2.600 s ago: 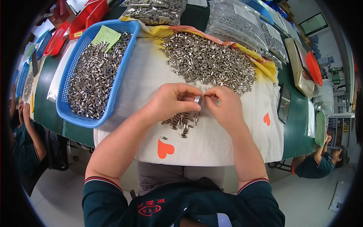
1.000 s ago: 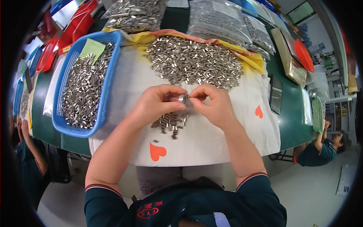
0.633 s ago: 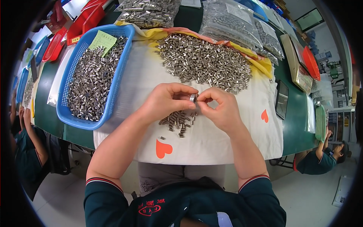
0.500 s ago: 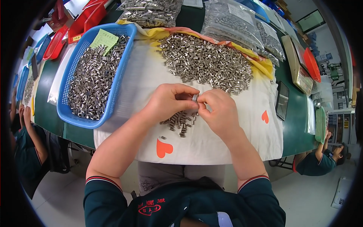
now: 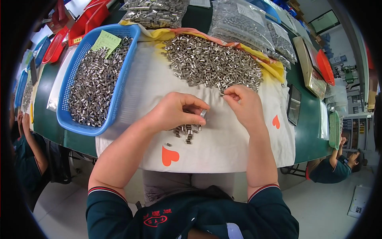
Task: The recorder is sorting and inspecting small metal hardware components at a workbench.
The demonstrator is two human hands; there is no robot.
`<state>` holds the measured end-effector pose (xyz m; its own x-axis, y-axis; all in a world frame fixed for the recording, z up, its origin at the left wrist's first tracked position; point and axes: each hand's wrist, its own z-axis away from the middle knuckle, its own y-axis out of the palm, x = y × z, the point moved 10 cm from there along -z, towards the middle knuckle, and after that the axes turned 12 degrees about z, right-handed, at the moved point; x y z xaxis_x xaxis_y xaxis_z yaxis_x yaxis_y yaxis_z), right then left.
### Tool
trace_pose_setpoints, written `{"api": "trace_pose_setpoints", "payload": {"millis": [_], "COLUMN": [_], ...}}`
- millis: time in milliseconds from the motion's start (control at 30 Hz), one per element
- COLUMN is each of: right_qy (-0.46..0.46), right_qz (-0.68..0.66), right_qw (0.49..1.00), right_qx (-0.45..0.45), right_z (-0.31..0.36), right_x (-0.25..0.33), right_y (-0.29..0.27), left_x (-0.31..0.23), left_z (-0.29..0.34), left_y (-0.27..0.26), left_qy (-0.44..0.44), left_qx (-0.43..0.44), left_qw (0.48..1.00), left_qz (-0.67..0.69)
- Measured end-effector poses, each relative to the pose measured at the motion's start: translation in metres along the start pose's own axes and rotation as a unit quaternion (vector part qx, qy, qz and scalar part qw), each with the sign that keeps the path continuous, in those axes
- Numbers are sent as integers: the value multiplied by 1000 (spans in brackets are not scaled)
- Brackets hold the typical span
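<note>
My left hand is over the middle of the white cloth, thumb and fingers closed on a small shiny metal piece. Further right and forward, my right hand reaches to the near edge of a large pile of small metal cylinders. Its thumb and forefinger pinch at a single cylinder by that edge. Partly hidden under my left hand lies a smaller group of cylinders, with one loose cylinder nearer me.
A blue basket of metal cylinders with a green slip stands at left. Bagged metal parts lie behind the yellow cloth edge. A phone lies at right. Other people sit at both sides.
My right hand has moved away from my left, forward and right to the big pile's edge. My left hand stays about where it was, still holding the shiny piece.
</note>
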<state>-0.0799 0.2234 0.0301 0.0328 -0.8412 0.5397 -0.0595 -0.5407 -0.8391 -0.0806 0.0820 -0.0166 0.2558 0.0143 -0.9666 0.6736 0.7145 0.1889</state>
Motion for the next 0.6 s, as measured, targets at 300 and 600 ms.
{"api": "trace_pose_setpoints", "payload": {"millis": [300,600], "right_qy": [-108,-84], "right_qz": [223,-159], "right_qw": [967,984], "right_qx": [-54,14], "right_z": [3,14], "right_x": [23,46], "right_y": [14,16], "left_x": [0,2], "left_z": [-1,-3], "left_y": [-5,-13], "left_qy": [-4,15], "left_qx": [-16,-30], "left_qw": [1000,988], "left_qz": [2,150]}}
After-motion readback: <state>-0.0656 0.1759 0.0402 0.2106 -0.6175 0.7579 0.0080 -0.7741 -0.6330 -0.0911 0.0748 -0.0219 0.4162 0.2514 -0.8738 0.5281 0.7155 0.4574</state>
